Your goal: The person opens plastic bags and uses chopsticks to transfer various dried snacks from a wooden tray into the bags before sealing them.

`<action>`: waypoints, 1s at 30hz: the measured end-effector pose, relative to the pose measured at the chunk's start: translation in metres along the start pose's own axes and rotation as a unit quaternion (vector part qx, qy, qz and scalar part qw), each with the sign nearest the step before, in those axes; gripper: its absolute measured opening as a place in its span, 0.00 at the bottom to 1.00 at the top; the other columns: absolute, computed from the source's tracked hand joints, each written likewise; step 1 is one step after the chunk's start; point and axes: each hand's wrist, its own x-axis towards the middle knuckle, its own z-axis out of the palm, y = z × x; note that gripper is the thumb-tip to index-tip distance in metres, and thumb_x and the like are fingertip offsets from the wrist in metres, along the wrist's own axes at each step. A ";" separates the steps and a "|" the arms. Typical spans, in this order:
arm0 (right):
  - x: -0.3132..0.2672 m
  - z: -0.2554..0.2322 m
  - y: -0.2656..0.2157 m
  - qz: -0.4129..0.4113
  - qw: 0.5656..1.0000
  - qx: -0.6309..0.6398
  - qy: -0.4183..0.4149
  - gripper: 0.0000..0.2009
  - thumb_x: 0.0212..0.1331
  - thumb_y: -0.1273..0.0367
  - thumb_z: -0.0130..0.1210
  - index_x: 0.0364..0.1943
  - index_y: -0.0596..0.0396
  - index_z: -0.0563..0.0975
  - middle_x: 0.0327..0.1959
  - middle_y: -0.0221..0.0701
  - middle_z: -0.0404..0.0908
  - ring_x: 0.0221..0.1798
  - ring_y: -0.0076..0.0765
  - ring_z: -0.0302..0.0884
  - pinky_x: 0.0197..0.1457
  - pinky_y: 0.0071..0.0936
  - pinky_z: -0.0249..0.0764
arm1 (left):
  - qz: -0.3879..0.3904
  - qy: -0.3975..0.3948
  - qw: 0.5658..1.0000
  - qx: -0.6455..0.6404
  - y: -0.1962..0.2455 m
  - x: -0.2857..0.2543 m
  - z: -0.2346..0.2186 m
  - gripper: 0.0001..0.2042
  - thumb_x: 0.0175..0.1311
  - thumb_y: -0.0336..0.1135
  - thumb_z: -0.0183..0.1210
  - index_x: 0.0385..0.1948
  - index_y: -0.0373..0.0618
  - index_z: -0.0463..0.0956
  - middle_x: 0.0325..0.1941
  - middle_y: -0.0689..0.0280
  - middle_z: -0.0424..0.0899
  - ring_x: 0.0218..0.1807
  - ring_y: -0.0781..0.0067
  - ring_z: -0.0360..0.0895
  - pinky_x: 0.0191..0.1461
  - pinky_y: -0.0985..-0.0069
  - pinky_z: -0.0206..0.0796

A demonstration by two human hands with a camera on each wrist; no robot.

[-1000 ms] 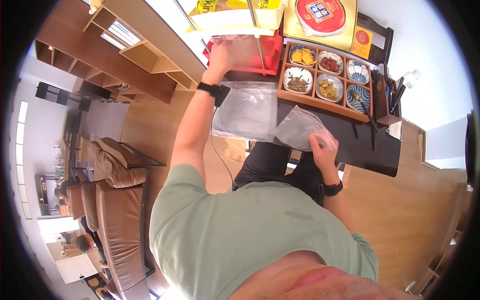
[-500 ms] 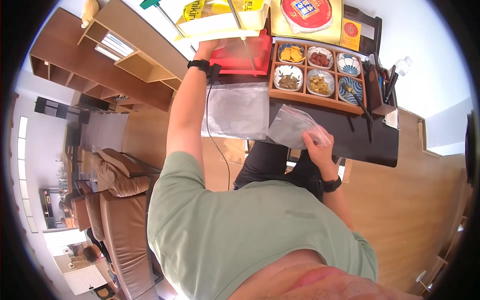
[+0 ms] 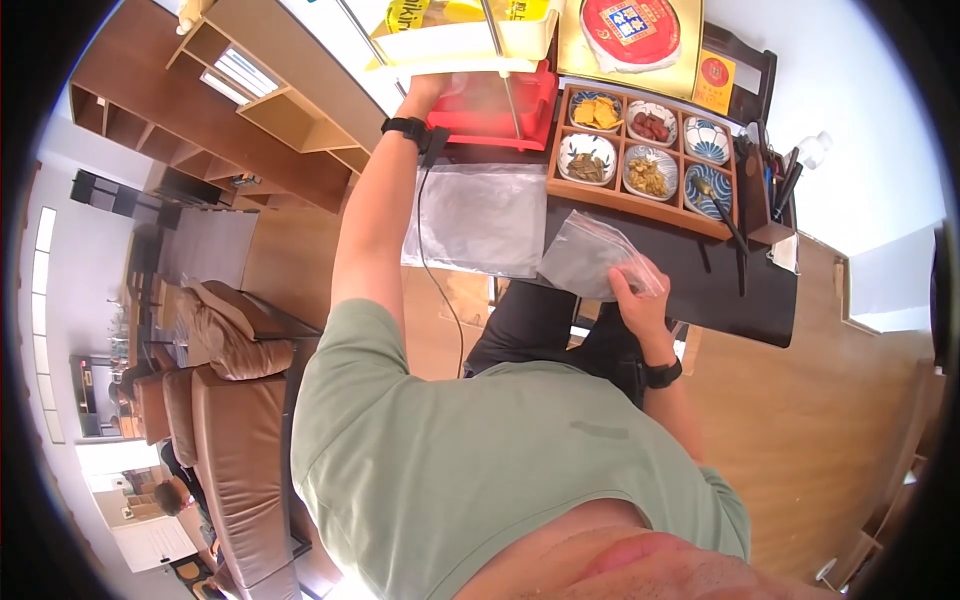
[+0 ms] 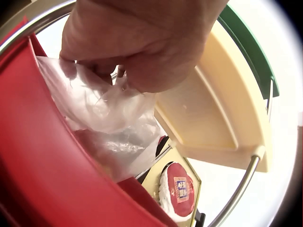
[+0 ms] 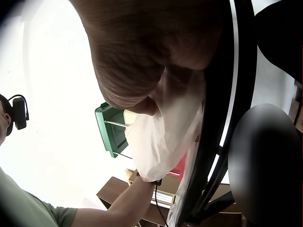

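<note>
My left hand (image 3: 424, 92) reaches into the red bin (image 3: 543, 118) of a tiered rack, partly hidden under the cream tray (image 3: 455, 50) above. In the left wrist view, its curled fingers pinch a crumpled clear plastic bag (image 4: 99, 106) inside the bin. My right hand (image 3: 642, 303) holds a clear zip bag (image 3: 583, 255) by its zip end, thumb on top, over the table's front edge. From the right wrist, this bag looks whitish and hangs from the fingers. A larger clear plastic bag (image 3: 480, 225) lies flat on the dark table between the hands.
Behind the zip bag stands a wooden divided tray (image 3: 640, 204) with small dishes of food and a spoon (image 3: 722, 212). A pen holder (image 3: 768, 215) is at its right. A red round package (image 3: 630, 28) sits on a gold box. A cable (image 3: 428, 240) trails from my left wrist.
My left hand has gone further under the cream tray, deeper into the red bin. The right hand keeps its hold on the zip bag, nearly still.
</note>
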 end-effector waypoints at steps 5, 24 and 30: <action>-0.001 -0.001 0.002 -0.012 1.000 -0.012 -0.002 0.05 0.58 0.73 0.66 0.31 0.61 0.82 0.26 0.32 0.80 0.27 0.27 0.76 0.31 0.25 0.70 | 0.024 -0.055 0.992 0.108 0.041 0.005 -0.029 0.15 0.66 0.34 0.58 0.52 0.43 0.79 0.54 0.51 0.82 0.57 0.46 0.77 0.62 0.58 0.68; -0.007 -0.004 0.016 0.091 0.990 0.093 0.054 0.12 0.70 0.66 0.58 0.46 0.62 0.82 0.43 0.30 0.84 0.45 0.24 0.77 0.50 0.25 0.73 | 0.049 -0.177 0.982 0.029 0.064 -0.041 -0.061 0.16 0.60 0.32 0.60 0.49 0.38 0.79 0.50 0.44 0.83 0.51 0.36 0.79 0.54 0.51 0.73; -0.005 -0.002 0.019 0.079 0.983 0.117 0.117 0.10 0.71 0.68 0.57 0.43 0.63 0.83 0.43 0.31 0.84 0.45 0.27 0.78 0.51 0.25 0.72 | -0.073 -0.228 0.971 0.013 0.140 -0.109 -0.139 0.10 0.64 0.35 0.63 0.35 0.36 0.81 0.36 0.51 0.85 0.39 0.48 0.82 0.45 0.61 0.74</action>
